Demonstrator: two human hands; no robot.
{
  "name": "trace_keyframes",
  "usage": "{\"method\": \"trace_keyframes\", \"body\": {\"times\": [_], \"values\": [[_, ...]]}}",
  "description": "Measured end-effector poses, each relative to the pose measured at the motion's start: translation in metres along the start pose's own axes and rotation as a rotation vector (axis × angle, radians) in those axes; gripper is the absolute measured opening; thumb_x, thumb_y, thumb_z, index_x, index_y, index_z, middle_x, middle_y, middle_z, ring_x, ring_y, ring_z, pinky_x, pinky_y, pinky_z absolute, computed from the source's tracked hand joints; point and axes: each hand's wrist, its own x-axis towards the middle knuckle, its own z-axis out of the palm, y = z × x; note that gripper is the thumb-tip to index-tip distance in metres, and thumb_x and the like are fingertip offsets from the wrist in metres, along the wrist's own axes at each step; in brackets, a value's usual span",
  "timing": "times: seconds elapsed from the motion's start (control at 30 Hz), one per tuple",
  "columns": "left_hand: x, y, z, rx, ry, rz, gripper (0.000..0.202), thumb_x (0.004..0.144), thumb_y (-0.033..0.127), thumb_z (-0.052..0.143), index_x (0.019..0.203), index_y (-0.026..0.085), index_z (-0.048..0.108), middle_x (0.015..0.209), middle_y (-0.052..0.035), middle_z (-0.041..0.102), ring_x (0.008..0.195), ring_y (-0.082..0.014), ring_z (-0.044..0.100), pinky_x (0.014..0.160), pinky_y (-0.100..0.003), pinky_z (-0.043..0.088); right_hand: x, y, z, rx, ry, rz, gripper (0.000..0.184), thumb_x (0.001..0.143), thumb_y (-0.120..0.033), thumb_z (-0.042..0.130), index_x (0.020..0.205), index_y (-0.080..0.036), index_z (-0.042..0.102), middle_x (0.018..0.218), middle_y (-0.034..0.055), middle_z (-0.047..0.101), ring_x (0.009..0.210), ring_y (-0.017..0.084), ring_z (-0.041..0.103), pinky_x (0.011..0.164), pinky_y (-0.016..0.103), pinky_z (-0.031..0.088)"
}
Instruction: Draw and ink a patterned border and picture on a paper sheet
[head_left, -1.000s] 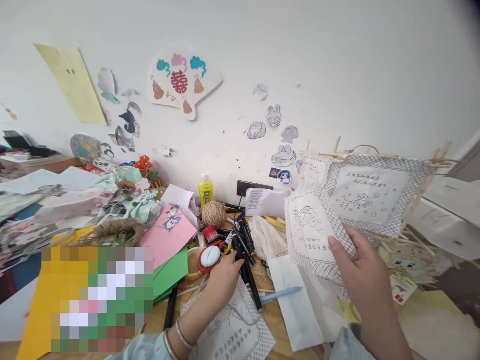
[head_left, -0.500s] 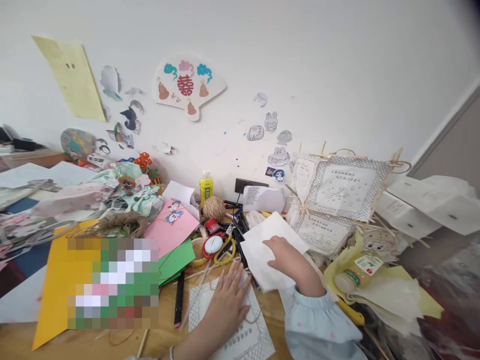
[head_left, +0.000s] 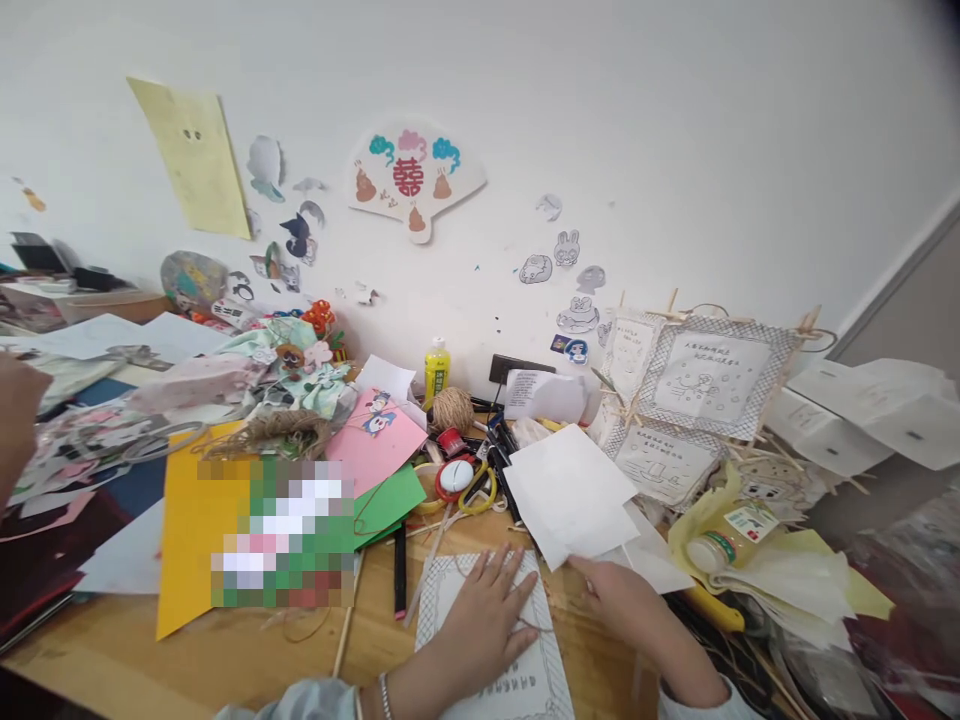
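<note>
My left hand (head_left: 487, 625) lies flat with fingers spread on a white sheet with a checked border and a line drawing (head_left: 442, 600), at the near edge of the wooden table (head_left: 225, 650). My right hand (head_left: 619, 600) sits just to its right, fingers curled near the lower corner of a blank white paper (head_left: 570, 490) that rests on the pens; whether it grips the paper I cannot tell. A lantern of wooden sticks and checked paper panels (head_left: 705, 380) stands against the wall behind.
Black pens (head_left: 502, 470), scissors with yellow handles (head_left: 476, 490), a twine ball (head_left: 452, 408), a yellow bottle (head_left: 437, 365) and pink, green and yellow card (head_left: 187, 510) crowd the table. Another bottle (head_left: 720, 535) lies right on yellowish paper. Another person's hand (head_left: 15, 410) shows at the far left.
My right hand let go of the lantern, which now stands by the wall, then drew back from the white paper toward me. My left hand left the pens and lies flat on the bordered sheet.
</note>
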Motion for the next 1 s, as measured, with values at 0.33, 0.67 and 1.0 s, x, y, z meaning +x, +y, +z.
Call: {"method": "trace_keyframes", "body": {"times": [0.33,0.67,1.0], "values": [[-0.003,-0.008,0.014,-0.054,0.095,0.042,0.05,0.094,0.038,0.045,0.141,0.022,0.039,0.151,-0.0129,0.028,0.14,-0.0311,0.019,0.111,-0.053,0.022,0.046,-0.003,0.034,0.024,0.471,-0.165,0.065,0.08,-0.007,0.04,0.144,-0.012,0.036,0.139,0.0126,0.05,0.126,0.026,0.045,0.105,0.039,0.037],[0.013,-0.039,0.029,0.112,0.347,0.045,0.046,0.08,0.004,0.041,0.121,0.011,0.06,0.138,-0.0177,0.048,0.13,-0.0319,0.041,0.103,-0.052,0.039,0.009,-0.034,0.029,0.201,0.673,-0.268,0.047,0.078,0.004,0.039,0.113,-0.013,0.065,0.118,0.012,0.065,0.11,0.023,0.054,0.099,0.041,0.043],[0.022,-0.073,0.05,0.118,0.431,0.058,0.043,0.092,0.028,0.035,0.122,0.012,0.061,0.134,-0.0144,0.053,0.126,-0.0305,0.047,0.101,-0.05,0.043,-0.092,-0.007,0.084,0.279,0.866,-0.086,0.05,0.07,0.006,0.039,0.106,-0.02,0.063,0.105,0.0075,0.065,0.098,0.022,0.056,0.085,0.039,0.049]]}}
